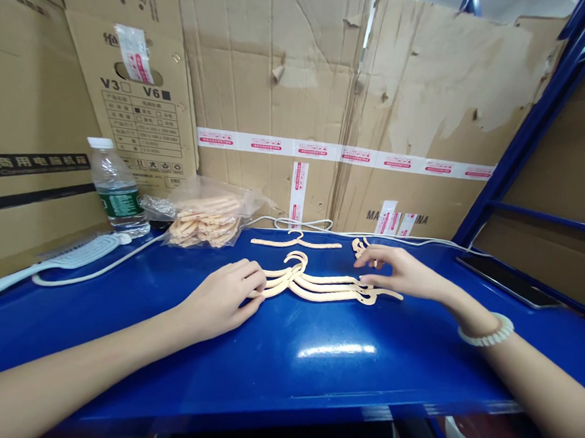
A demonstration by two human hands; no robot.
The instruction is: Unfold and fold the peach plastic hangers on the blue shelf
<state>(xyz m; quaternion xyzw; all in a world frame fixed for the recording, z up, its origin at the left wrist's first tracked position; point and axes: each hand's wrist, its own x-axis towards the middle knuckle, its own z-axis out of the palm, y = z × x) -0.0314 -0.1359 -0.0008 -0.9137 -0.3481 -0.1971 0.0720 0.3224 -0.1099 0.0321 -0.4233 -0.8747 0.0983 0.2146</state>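
Note:
Several cream-coloured clothes hangers lie stacked and slightly fanned on the blue tabletop, hooks pointing away from me. My left hand is closed around their left ends, which its fingers hide. Over the right ends hovers my right hand, thumb and fingers apart; the thumb is at the top hanger's end, and I cannot tell if it touches. Small cream pieces show just behind the right fingertips, partly hidden. One more hanger lies by itself farther back.
A clear bag of cream hangers sits back left beside a water bottle. A pale blue hairbrush lies at left. A dark phone-like slab is at right. White cable runs along the cardboard wall.

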